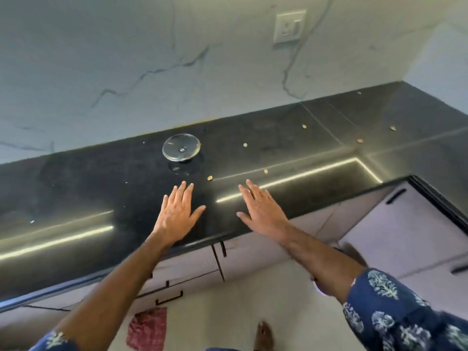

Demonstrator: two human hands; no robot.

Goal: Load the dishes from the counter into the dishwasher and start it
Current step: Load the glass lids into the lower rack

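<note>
View: looking down from head height at a black polished counter [76,188] against a pale marble-look wall.
Left hand [177,211]: flat, palm down, fingers straight and together over the counter; grip released, holding nothing. Whether the palm touches the surface cannot be told.
Right hand [260,211]: the same pose just beside the left, fingers straight, grip released, holding nothing.
Dish: one clear glass dish [181,147], round and shallow, stands alone on the counter beyond the left fingertips, near but apart from both hands.
Crumbs: small tan bits [210,177] lie scattered across the counter to the right of the dish.
Dishwasher: not in view; only pale cabinet fronts [379,224] show below the counter edge.
Progress: only this one dish is visible on the counter, so loading looks nearly finished; it remains to be picked up and loaded, then the machine started.
</note>
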